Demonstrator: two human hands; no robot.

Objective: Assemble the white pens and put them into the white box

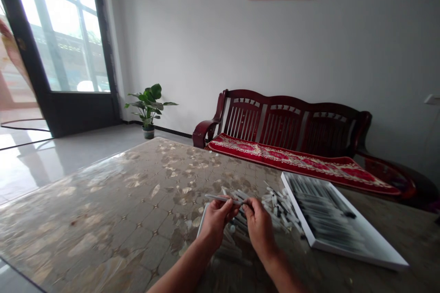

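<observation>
A slim pale pen-like stick (220, 198) lies level between my hands. My left hand (216, 220) pinches it near its middle, its pale end reaching out to the left. The fingertips of my right hand (258, 225) close on its dark right end. Behind and beneath both hands a loose heap of white and dark small tubes (278, 203) covers the tabletop. On the right stands a shallow white tray (364, 233) holding rows of similar dark and pale sticks. Part of a white edge shows left of my left hand.
The table (137, 219) has a patterned, glossy cover. Beyond it stands a dark red wooden bench (285, 121) with a red patterned cushion (295, 159). A potted plant (148, 106) is on the floor near the glass door (74, 32).
</observation>
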